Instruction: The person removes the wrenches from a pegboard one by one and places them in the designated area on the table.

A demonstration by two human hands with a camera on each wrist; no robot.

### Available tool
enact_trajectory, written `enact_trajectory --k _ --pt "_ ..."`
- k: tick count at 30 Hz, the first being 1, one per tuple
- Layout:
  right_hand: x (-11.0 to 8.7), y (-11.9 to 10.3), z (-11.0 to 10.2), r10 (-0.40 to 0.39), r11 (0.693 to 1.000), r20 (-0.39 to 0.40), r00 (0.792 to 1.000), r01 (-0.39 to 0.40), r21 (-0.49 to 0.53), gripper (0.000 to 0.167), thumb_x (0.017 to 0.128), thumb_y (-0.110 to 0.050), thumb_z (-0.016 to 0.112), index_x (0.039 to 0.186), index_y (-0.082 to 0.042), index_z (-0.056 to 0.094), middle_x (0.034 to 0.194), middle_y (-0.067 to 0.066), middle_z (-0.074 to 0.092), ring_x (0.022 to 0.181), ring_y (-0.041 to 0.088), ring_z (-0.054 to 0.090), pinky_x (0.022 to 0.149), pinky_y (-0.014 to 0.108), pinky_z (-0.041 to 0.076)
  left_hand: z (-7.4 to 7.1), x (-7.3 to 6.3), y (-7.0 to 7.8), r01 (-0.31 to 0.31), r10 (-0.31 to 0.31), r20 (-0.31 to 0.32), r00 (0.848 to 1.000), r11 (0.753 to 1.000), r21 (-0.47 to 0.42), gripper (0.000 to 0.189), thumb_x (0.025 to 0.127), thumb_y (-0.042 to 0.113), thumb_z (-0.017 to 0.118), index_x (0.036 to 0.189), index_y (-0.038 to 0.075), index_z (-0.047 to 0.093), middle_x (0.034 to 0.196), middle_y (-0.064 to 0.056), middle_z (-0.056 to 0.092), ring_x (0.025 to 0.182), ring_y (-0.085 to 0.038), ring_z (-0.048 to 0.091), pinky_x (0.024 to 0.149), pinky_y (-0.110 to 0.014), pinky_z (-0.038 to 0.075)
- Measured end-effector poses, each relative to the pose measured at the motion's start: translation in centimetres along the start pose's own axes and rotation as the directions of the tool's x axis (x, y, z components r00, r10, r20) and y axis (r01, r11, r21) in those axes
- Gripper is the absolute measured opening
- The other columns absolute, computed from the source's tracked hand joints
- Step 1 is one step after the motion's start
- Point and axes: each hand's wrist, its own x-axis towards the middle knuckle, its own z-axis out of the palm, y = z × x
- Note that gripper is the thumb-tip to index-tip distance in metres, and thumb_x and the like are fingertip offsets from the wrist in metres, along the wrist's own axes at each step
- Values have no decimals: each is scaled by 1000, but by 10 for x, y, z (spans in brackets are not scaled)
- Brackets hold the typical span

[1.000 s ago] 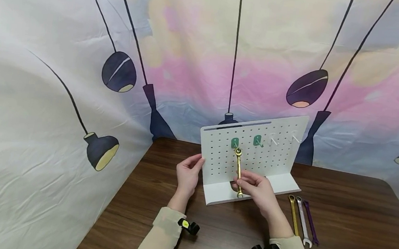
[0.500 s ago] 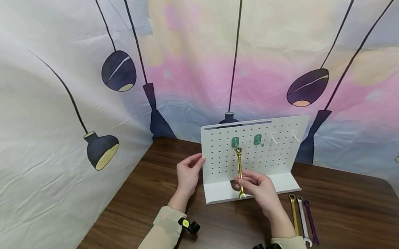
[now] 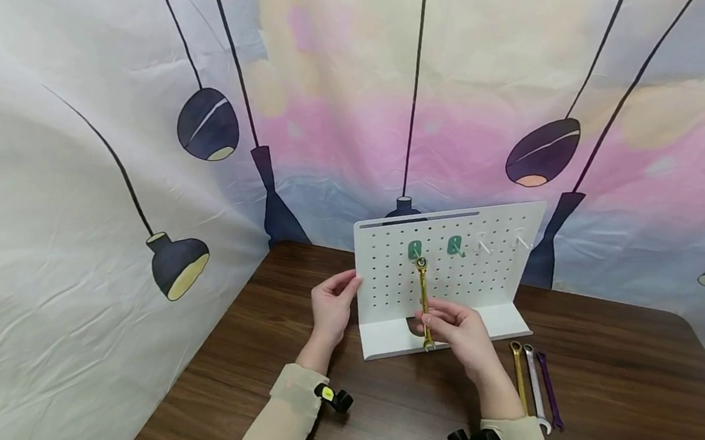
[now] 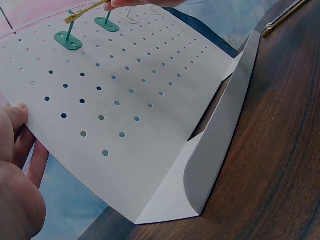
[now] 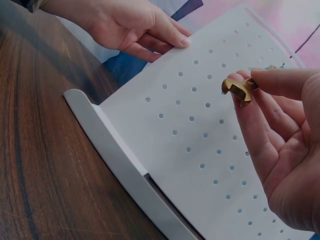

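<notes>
My left hand point(image 3: 332, 307) pinches the left edge of a white pegboard point(image 3: 382, 273) that stands on the table, thumb in front and fingers behind. In my right hand point(image 3: 459, 335) a gold combination wrench point(image 3: 423, 288) is pinched near its open end, ring end up. That ring end is at the peg of the left green hook point(image 3: 414, 249); in the left wrist view it overlaps the peg point(image 4: 72, 22), and I cannot tell whether the peg passes through it. The wrench's open end point(image 5: 239, 91) points toward the right wrist camera.
Farther right on the board are a second green hook point(image 3: 455, 245) and two clear hooks. On the brown wooden table point(image 3: 631, 393), right of the board, lie a gold wrench point(image 3: 518, 374), a silver wrench point(image 3: 535, 386) and a purple wrench point(image 3: 549, 391). A patterned cloth hangs behind.
The held wrench's lower end has swung slightly to the right with my right hand. Its ring end stays at the left green hook. My left hand keeps its place on the board.
</notes>
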Motion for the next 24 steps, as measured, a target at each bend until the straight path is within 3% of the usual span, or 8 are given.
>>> enact_trajectory --k 6,14,24 --pt "-1 -3 0 -15 1000 11 1000 14 26 45 104 -5 69 142 17 56 121 30 73 94 24 79 86 28 61 0 1 -1 -14 14 9 1000 1000 9 17 94 7 85 107 -3 82 90 -1 79 78 -9 67 70 -21 59" --pt "-2 -5 1 -14 999 8 1000 14 32 45 104 -4 69 142 17 56 120 26 75 93 24 79 86 28 61 1 1 0 -5 5 2 1000 1000 -5 18 92 5 86 106 -5 82 93 -12 79 78 -11 67 71 -22 59" --pt "-2 -6 2 4 999 0 1000 -4 46 45 104 -3 68 143 17 55 117 21 77 93 22 79 86 28 61 5 1 2 35 -34 -33 999 999 8 16 94 -5 80 109 -10 79 93 -8 80 78 -7 66 71 -19 58"
